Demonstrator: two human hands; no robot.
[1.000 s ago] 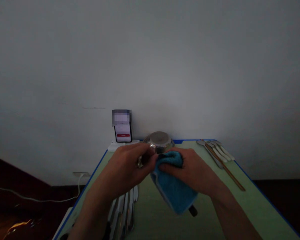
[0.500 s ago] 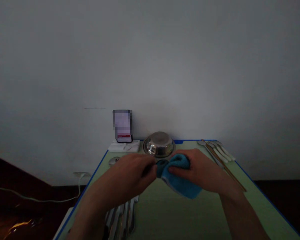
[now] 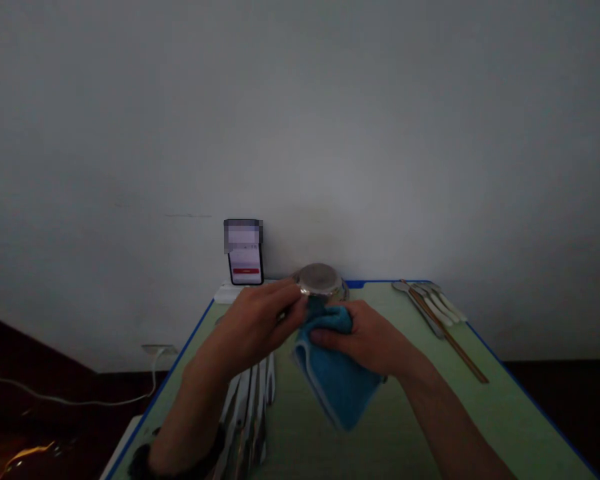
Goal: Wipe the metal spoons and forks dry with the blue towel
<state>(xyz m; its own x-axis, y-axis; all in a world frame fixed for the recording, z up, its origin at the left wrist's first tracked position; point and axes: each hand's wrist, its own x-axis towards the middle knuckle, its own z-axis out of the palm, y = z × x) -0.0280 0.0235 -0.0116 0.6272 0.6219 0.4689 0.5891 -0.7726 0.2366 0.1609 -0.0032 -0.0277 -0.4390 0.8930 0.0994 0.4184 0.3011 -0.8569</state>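
My right hand (image 3: 363, 337) grips a blue cloth (image 3: 347, 380), which is bunched at the thumb with a loose corner hanging down over the table. Facing it, my left hand (image 3: 265, 317) is closed, its fingertips beside the cloth's upper folds. Whatever those left fingers hold, if anything, cannot be made out. Just beyond both hands an upturned metal bowl (image 3: 319, 275) rests at the table's back edge, its front rim partly hidden by the hands. Several metal utensils, seemingly knives (image 3: 253, 407), lie side by side under and beside my left forearm.
A phone (image 3: 245, 257) stands on a white holder (image 3: 226, 294) at the back left, against the wall. Along the right side lie a spoon (image 3: 401, 287), chopsticks (image 3: 460, 350) and several white-handled forks (image 3: 447, 307). The green table (image 3: 500, 413) has a blue edge.
Both hands have shifted left and nearer the bowl. The cloth moved with them and now hangs lower and more spread out. More of the knives shows beside my left forearm.
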